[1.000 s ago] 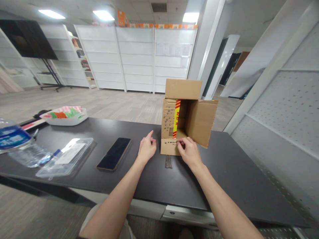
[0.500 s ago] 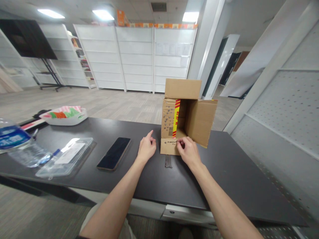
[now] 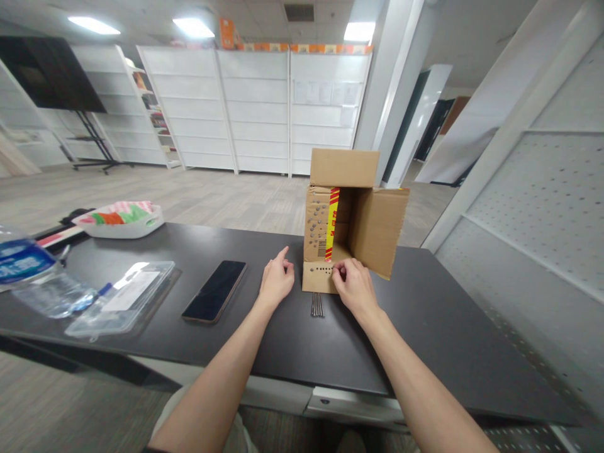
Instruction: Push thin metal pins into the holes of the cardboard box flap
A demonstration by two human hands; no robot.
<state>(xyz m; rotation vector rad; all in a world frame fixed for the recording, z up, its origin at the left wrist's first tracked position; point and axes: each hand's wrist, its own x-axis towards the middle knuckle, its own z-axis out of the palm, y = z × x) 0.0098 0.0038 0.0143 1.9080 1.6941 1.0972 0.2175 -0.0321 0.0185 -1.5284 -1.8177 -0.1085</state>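
Observation:
A cardboard box (image 3: 356, 217) stands on the table with its opening facing me and its flaps spread. Several round grey nail-like heads dot its left flap (image 3: 315, 223), beside a yellow-and-red tape strip. Over the lower flap (image 3: 311, 283), my right hand (image 3: 355, 283) is closed in a pinch; whatever is between thumb and finger is too small or hidden to make out. Small dark dots run in rows along that flap, left of my fingertips. My left hand (image 3: 277, 277) rests left of the box, index finger stretched out, holding nothing. Several thin metal nails (image 3: 318, 305) lie before the flap.
A black phone (image 3: 214, 291) lies left of my left hand. Farther left are a clear plastic case (image 3: 125, 299), a water bottle (image 3: 44, 270) lying tilted, and a white tray (image 3: 125, 229) with colourful cloth-like contents. A perforated panel (image 3: 542, 220) rises at the right.
The whole view has shifted very slightly to the left. My right hand keeps its pinch at the lower flap, and my left hand stays in place.

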